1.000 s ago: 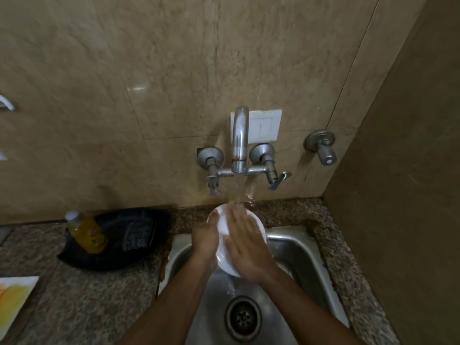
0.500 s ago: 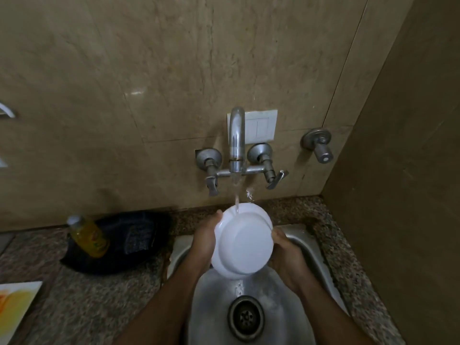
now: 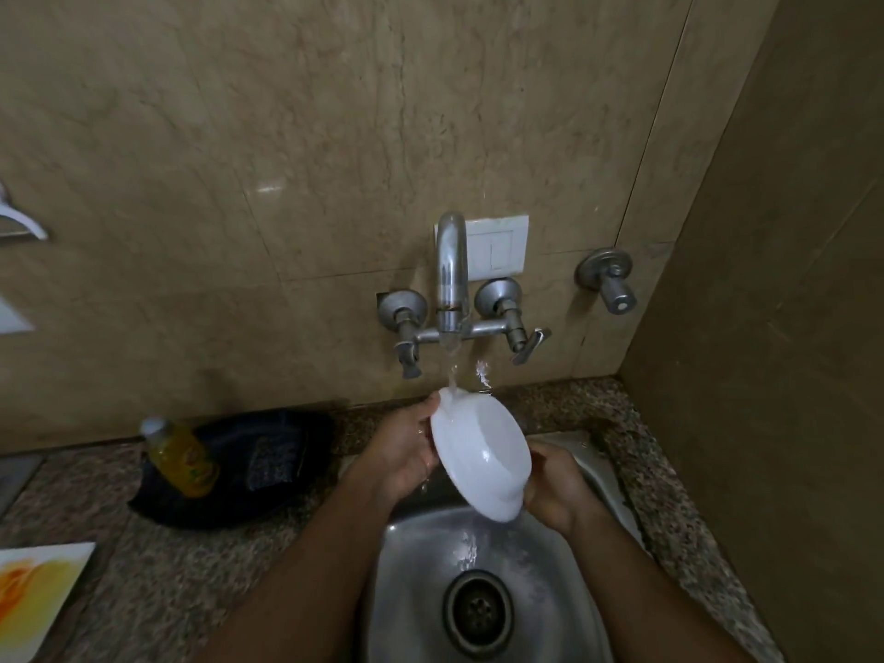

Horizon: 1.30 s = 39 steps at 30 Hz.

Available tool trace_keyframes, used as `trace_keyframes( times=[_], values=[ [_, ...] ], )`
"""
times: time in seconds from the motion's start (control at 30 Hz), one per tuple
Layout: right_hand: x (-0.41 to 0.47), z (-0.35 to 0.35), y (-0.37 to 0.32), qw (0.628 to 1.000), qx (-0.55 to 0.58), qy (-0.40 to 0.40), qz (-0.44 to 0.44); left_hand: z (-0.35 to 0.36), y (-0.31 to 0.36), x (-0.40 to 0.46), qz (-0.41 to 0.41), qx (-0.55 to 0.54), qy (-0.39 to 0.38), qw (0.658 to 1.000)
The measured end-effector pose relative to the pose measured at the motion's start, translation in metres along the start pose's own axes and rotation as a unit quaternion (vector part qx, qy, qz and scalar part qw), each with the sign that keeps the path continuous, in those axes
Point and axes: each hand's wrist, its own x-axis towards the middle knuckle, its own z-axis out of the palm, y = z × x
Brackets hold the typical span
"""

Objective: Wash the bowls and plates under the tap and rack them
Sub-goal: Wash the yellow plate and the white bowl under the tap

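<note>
Under the tap [image 3: 450,275] over the sink [image 3: 497,557], our white bowl [image 3: 480,454] tilted w/ water hitting its top rim, left hand [image 3: 404,452] fingers curled round left edge, right hand [image 3: 557,485] gripping lower right rim, both forearms angled in.

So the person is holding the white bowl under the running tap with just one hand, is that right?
Not quite. The head view shows both hands on the white bowl: the left hand grips its left rim and the right hand holds its lower right edge. It is under the running tap, as you say.
</note>
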Motion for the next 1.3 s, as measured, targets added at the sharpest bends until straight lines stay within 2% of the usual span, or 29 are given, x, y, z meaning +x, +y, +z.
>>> trace_keyframes(
  times=[0.13,0.23,0.4,0.57,0.67,0.8,0.93,1.1,1.3],
  values=[
    [0.008,0.001,0.001,0.998,0.036,0.018,0.042,-0.014,-0.003,0.006,-0.032,-0.118,0.075,0.990],
    [0.011,0.004,0.001,0.992,0.106,0.020,0.068,-0.027,-0.006,0.010,-0.037,-0.176,0.138,0.974],
    [0.009,0.024,-0.004,0.982,0.183,-0.018,0.045,-0.041,-0.005,0.010,-0.041,-0.166,0.180,0.969],
    [0.001,0.037,-0.004,0.977,0.189,-0.086,0.040,-0.044,-0.002,-0.001,-0.035,-0.083,0.160,0.983],
    [-0.004,0.036,-0.003,0.980,0.146,-0.136,0.005,-0.045,-0.003,-0.011,-0.038,-0.041,0.122,0.991],
    [-0.008,0.026,0.000,0.983,0.048,-0.173,-0.039,-0.051,-0.004,-0.014,-0.052,-0.076,0.097,0.991],
    [-0.009,0.014,0.004,0.983,0.002,-0.172,-0.059,-0.053,-0.007,-0.016,-0.053,-0.075,0.080,0.993],
    [-0.014,0.005,0.008,0.988,-0.040,-0.133,-0.072,-0.053,-0.013,-0.022,0.017,-0.076,0.053,0.996],
    [-0.017,0.000,0.010,0.992,-0.033,-0.092,-0.074,-0.049,-0.021,-0.026,0.069,-0.026,0.071,0.995]
  ],
)
